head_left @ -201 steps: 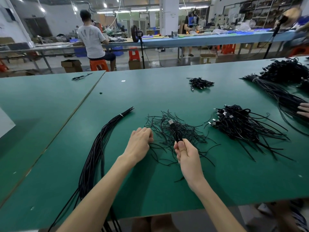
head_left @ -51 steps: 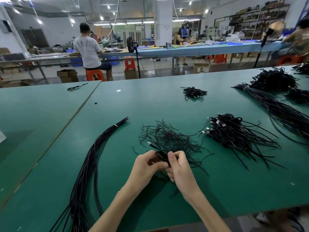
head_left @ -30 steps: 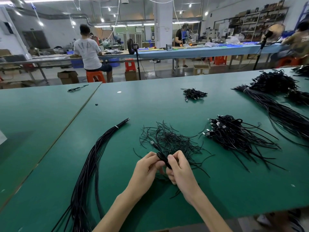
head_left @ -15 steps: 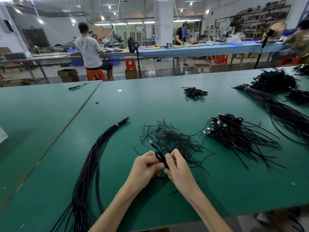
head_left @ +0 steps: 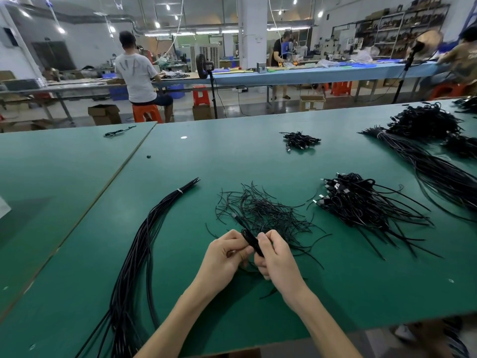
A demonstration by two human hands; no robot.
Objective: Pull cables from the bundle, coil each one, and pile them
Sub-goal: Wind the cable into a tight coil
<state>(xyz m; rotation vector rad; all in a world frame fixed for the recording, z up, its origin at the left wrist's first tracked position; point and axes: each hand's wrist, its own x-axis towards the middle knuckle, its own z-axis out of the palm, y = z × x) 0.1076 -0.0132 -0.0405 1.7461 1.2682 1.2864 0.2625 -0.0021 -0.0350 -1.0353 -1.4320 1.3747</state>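
Left hand [head_left: 224, 254]: lower centre of the frame; fingers curled, pinching one side of a small coil.
Right hand [head_left: 277, 259]: just beside the left; thumb and forefinger pinch the other side of the same coil.
Short black coiled cable [head_left: 251, 241]: held between both hands just above the tabletop, with one end running up and left toward a plug over the strands. How the fingers work under it is hidden.
Scatter of thin black wire strands [head_left: 268, 213]: centre of the frame, just beyond the hands; probably ties for binding coils.
Long bundle of black cables [head_left: 139, 254]: left of the hands, running from the lower edge up to a banded tip at centre left; the supply.
Pile of coiled black cables with silvery plugs [head_left: 361, 202]: right of centre, apart from the hands.
Green tabletop [head_left: 232, 156]: carries all of the above, plus a smaller black cable heap [head_left: 299, 140] at upper centre.
Step in hand: judged to be closing or binding one coil.
Next move: calls for keeping the loops pinched until they are secured, then carrying the coil right to the pile; a loosened grip would likely let it spring open.
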